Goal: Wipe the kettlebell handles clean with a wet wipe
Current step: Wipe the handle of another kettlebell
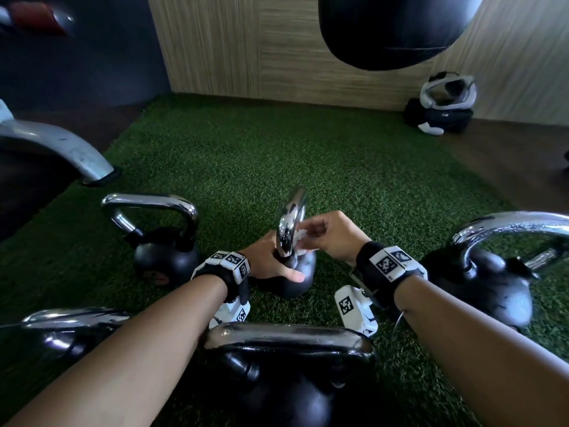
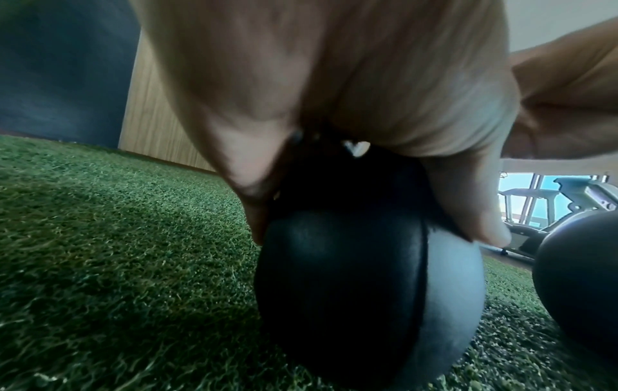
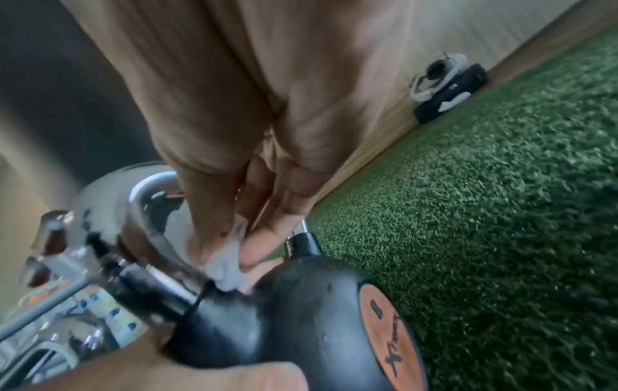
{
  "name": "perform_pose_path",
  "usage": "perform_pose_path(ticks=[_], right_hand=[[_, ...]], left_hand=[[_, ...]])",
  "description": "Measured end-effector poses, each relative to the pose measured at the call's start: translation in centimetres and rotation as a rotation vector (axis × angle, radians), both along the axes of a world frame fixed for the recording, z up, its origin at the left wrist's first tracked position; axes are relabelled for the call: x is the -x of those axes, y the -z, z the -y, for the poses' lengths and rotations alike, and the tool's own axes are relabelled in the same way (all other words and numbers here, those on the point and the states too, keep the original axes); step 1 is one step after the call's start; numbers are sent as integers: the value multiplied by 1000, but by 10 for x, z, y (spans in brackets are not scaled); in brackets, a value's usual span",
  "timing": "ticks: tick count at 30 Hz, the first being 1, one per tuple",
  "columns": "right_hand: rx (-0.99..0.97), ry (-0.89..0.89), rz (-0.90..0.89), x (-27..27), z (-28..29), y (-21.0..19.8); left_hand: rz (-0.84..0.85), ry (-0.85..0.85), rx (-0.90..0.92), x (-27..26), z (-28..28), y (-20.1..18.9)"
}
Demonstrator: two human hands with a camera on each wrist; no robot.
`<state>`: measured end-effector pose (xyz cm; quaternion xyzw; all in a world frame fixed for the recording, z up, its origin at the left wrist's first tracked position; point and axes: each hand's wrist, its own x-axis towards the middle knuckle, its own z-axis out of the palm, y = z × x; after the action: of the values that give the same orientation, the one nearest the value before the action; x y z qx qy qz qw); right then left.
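Note:
A small black kettlebell (image 1: pixel 297 280) with a chrome handle (image 1: pixel 291 223) stands on the green turf at the centre. My left hand (image 1: pixel 271 260) grips its top, thumb lying across the ball (image 2: pixel 351 277). My right hand (image 1: pixel 326 235) pinches a white wet wipe (image 1: pixel 300 240) against the inside of the handle near its base. In the right wrist view the wet wipe (image 3: pixel 224 264) sits bunched between thumb and fingertips where the chrome handle (image 3: pixel 133 238) meets the black ball (image 3: pixel 301 304), which carries an orange label.
Other chrome-handled kettlebells stand around: one at left (image 1: pixel 160 241), one at right (image 1: pixel 489 272), one near front (image 1: pixel 289 365), one at lower left (image 1: pixel 67 328). A punching bag (image 1: pixel 397 29) hangs above. Shoes on a black box (image 1: pixel 443 103) sit by the wood wall; a grey machine leg (image 1: pixel 61 149) is at left.

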<state>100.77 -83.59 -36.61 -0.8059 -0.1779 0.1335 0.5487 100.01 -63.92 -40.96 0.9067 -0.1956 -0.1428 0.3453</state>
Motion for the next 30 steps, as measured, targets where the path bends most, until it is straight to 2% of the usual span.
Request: perform_pose_path(ticks=[5,10,13,15,18,22,23,25,30], right_hand=[[31,-116,-89,0,-8,-1],[-37,-203,-128,7,-9,-4],[37,-232,-93,5,-14,-5],[24,-259,-132,4,-14,-6],[-164,-264,-349,10,-12,-7],[-486,-213,-677,9,-7,-2],[-532,-188,-716,7,-6,0],[-608,-177,-758,4,-6,4],[-658,-201,-724,11,-5,11]], left_hand=[[-23,-7,-21,-1,-3,3],[15,-5,3,2,-11,14],[66,28,-75,7,-10,14],[92,47,-118,8,-11,18],[97,50,-142,0,-15,33],[16,14,-110,6,-15,23],[9,-13,-99,14,-11,11],[36,-51,-62,9,-11,19],[59,19,80,11,-11,20]])
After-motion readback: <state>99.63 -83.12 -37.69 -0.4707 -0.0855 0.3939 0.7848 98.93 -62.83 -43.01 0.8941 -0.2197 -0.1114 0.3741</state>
